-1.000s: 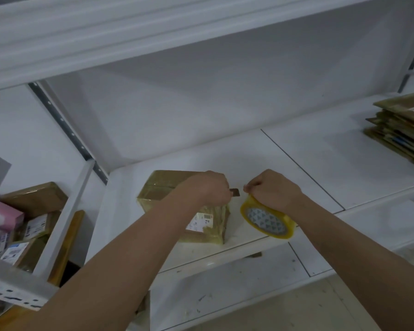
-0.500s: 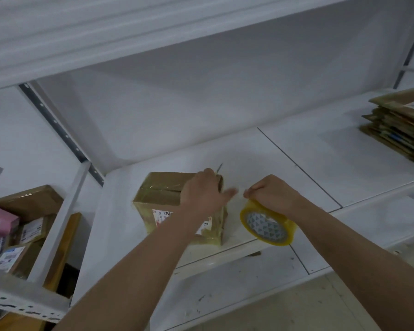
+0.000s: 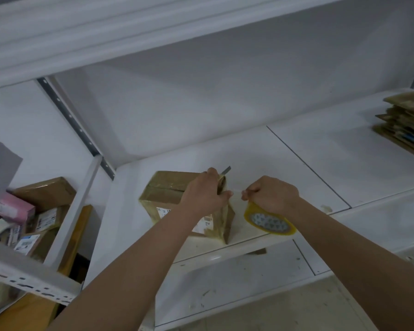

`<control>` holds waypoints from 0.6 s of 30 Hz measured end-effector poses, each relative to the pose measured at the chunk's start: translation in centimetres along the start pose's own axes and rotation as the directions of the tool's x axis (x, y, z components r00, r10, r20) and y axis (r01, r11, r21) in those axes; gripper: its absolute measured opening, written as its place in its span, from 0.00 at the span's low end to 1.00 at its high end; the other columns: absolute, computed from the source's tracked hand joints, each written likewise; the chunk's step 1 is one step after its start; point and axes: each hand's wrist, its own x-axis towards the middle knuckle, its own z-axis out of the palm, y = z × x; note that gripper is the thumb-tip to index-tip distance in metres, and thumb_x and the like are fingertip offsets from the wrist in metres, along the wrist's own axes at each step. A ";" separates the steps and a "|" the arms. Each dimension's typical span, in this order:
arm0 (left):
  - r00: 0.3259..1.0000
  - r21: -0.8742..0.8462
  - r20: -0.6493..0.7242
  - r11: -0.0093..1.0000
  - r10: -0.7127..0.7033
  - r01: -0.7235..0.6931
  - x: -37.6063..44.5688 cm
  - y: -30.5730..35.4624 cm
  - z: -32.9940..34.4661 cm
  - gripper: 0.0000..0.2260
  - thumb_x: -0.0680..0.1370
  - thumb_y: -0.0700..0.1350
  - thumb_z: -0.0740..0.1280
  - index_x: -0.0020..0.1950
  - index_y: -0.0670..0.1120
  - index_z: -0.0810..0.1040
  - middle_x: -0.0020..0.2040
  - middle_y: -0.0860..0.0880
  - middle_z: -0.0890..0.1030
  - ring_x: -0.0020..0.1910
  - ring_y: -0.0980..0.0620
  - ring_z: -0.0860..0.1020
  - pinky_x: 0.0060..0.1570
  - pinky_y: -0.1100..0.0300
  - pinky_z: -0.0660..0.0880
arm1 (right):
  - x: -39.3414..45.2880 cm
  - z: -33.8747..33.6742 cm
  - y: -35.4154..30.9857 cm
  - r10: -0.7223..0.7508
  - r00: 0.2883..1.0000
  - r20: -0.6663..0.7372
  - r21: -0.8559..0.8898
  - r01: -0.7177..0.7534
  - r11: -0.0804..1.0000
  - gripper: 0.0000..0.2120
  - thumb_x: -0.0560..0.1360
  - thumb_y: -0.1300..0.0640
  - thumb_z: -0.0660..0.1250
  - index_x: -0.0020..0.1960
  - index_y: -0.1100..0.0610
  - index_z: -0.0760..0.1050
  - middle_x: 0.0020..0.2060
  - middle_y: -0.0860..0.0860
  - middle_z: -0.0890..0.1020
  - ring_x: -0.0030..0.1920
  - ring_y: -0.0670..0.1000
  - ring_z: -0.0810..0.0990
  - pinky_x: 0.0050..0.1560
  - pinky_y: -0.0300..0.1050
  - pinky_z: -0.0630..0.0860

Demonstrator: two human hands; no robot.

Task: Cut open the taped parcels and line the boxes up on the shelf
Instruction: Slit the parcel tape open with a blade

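Two hands: both are reaching in from the bottom of the frame, over the white metal shelf (image 3: 304, 149).
Left hand (image 3: 204, 193): it is resting on the top right of the brown cardboard parcel wrapped in shiny clear tape (image 3: 167, 194), in the middle of the frame. Its fingers are curling around a thin grey blade (image 3: 225, 170), and the blade tip is sticking up past the knuckles.
Right hand (image 3: 271, 193): it is sitting just right of the parcel. Its fingers are curling tight and gripping the yellow roll of sticky tape (image 3: 268, 220), which is hanging under the hand.
Tape strip: a thin clear strip seems to be stretching between the two hands, but it is too faint to be sure.
Parcel: it is sitting near the front edge of the shelf, with a white label on its front side.
Right edge: a pile of flat brown cardboard (image 3: 406, 125) is lying on the same shelf.
Lower left: more brown boxes and a pink box (image 3: 13, 209) are sitting in the next bay.
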 end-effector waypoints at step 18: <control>0.896 0.251 0.441 0.965 -0.043 -0.077 1.3 2.5 -4.0 0.18 0.83 0.53 0.56 0.35 0.48 0.66 0.34 0.51 0.71 0.32 0.54 0.69 0.31 0.58 0.64 | -0.6 -0.4 0.6 -0.061 0.987 -0.147 0.115 0.078 0.990 0.10 0.78 0.42 0.62 0.50 0.39 0.83 0.56 0.41 0.82 0.54 0.49 0.80 0.40 0.41 0.65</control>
